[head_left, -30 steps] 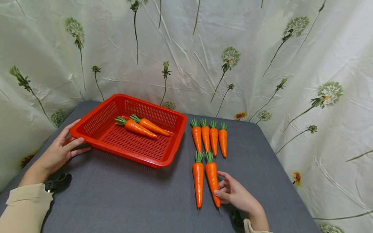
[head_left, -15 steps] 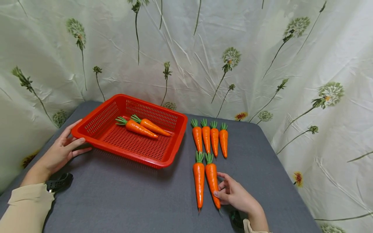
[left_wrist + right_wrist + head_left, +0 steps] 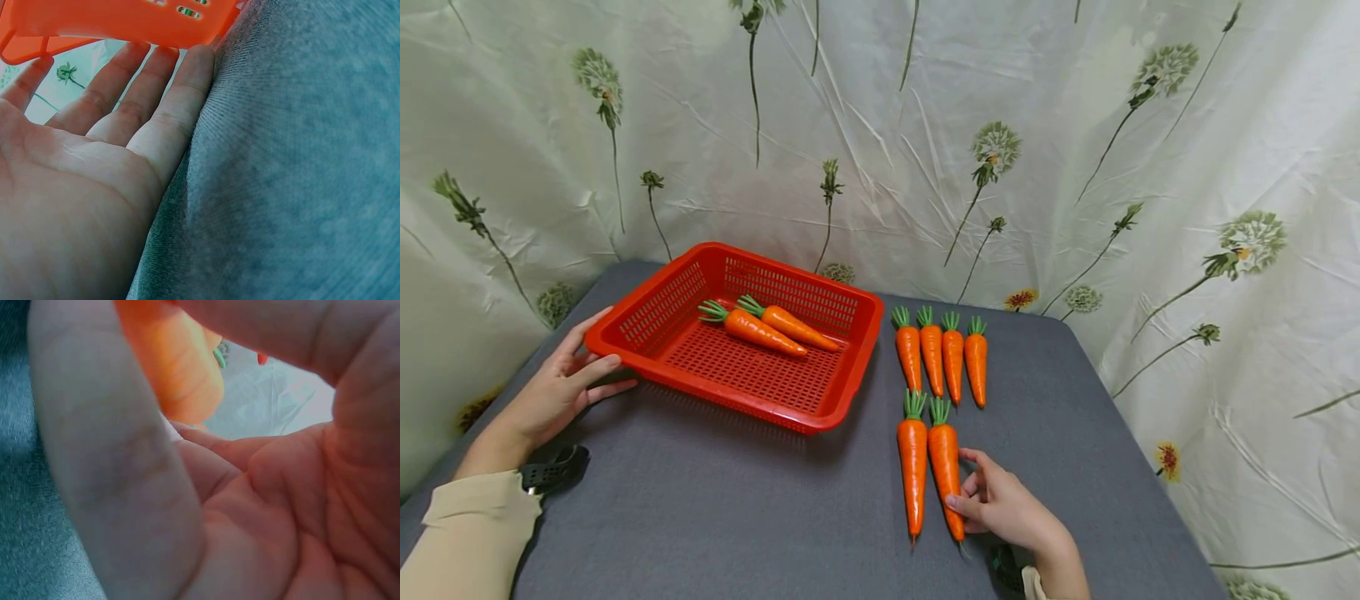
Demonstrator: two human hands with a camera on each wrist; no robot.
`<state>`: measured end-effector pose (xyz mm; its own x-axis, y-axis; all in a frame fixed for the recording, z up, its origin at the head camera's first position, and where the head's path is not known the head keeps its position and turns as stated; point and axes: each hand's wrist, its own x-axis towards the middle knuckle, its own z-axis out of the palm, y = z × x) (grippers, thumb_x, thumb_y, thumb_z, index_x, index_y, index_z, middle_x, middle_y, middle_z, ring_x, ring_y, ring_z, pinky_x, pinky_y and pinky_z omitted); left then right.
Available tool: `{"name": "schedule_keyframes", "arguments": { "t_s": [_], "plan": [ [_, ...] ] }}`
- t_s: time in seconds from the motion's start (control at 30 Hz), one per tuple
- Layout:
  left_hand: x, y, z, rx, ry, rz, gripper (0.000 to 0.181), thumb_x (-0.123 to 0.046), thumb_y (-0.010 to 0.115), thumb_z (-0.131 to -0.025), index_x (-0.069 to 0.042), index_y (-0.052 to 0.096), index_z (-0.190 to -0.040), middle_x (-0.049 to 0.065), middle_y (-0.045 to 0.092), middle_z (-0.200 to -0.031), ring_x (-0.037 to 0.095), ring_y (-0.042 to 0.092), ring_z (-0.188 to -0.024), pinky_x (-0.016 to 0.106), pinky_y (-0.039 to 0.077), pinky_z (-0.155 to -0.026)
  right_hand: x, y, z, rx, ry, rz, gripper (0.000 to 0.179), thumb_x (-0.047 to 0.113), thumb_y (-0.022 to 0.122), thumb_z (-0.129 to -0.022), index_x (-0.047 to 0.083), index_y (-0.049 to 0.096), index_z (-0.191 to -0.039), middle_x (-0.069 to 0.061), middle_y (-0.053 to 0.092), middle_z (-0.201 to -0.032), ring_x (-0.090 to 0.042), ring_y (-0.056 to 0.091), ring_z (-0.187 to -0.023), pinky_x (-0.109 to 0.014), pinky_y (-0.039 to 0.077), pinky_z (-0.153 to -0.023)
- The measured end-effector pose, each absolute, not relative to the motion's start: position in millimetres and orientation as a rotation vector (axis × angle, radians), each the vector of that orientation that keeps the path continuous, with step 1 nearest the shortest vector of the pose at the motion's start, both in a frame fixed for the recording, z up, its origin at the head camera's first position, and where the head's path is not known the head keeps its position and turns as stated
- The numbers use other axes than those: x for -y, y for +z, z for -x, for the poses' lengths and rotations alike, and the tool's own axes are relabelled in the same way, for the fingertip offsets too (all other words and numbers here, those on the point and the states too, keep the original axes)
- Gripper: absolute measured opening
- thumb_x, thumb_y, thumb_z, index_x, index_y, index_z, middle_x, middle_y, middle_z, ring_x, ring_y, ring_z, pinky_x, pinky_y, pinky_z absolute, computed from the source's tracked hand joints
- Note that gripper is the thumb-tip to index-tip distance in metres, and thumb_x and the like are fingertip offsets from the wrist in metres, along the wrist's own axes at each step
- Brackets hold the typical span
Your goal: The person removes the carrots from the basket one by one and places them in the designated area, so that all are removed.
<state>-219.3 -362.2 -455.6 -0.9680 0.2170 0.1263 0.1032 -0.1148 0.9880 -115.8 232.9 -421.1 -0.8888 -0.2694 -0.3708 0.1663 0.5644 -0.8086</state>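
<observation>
One pale cloth, printed with dandelions, is hanging behind and beside one grey-covered bench. On the bench's left part, one red basket with slotted walls and floor is standing. Beige sleeves are showing on both forearms.

Two hands are working. The left hand is reaching to the basket's near left corner — its fingers spreading apart, nearly straight, their tips touching the outside, the thumb lying at the rim. The right hand is pinching the lower part of the gripped carrot between thumb and fingers; whether that carrot is touching the bench I cannot tell.

Eight carrots are showing, all orange with green tops. Two carrots are lying slantwise together in the basket. Right of it, a row of four carrots is lying at the back, tips pointing nearer. In front — just beside the gripped one — the other front carrot is lying. A dark strap is circling the left wrist.
</observation>
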Motion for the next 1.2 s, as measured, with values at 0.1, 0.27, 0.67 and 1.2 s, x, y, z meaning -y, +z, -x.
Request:
{"name": "schedule_keyframes", "arguments": {
  "t_s": [0.1,0.27,0.67,1.2],
  "plan": [
    [362.0,-455.3,219.9,-2.037,2.255,-0.365,0.073,-0.002,0.046,-0.104,-0.033,0.013,-0.161,0.004,0.024,-0.155,-0.005,0.058,-0.117,0.027,0.061,-0.08,-232.4,-422.3,115.8,-2.36,-1.267,0.095,0.08,0.027,0.072,-0.094,-0.007,0.027,-0.151,-0.008,0.062,-0.092,-0.02,0.066,-0.075,-0.033,0.062,-0.067],
    [362.4,-454.9,220.2,-2.025,2.261,-0.373,0.073,-0.002,0.046,-0.104,-0.033,0.013,-0.161,0.004,0.023,-0.156,-0.004,0.058,-0.118,0.027,0.061,-0.081,-232.1,-424.2,116.9,-2.39,-1.245,0.126,0.08,0.029,0.071,-0.094,-0.008,0.028,-0.15,-0.006,0.063,-0.089,-0.02,0.066,-0.073,-0.03,0.06,-0.065],
    [362.7,-455.2,219.4,-2.037,2.253,-0.366,0.073,-0.001,0.046,-0.104,-0.033,0.013,-0.161,0.004,0.024,-0.155,-0.005,0.058,-0.117,0.027,0.061,-0.08,-231.8,-423.7,117.0,-2.391,-1.235,0.127,0.08,0.032,0.07,-0.095,-0.008,0.029,-0.15,-0.006,0.064,-0.089,-0.02,0.066,-0.072,-0.03,0.059,-0.064],
    [362.2,-454.7,218.7,-2.034,2.244,-0.371,0.073,-0.003,0.047,-0.104,-0.035,0.013,-0.161,0.004,0.022,-0.157,-0.007,0.058,-0.116,0.026,0.061,-0.081,-237.3,-422.3,121.1,-2.369,-1.245,0.096,0.079,0.027,0.072,-0.094,-0.011,0.029,-0.149,-0.009,0.063,-0.09,-0.021,0.067,-0.075,-0.033,0.061,-0.069]
  ]
}}
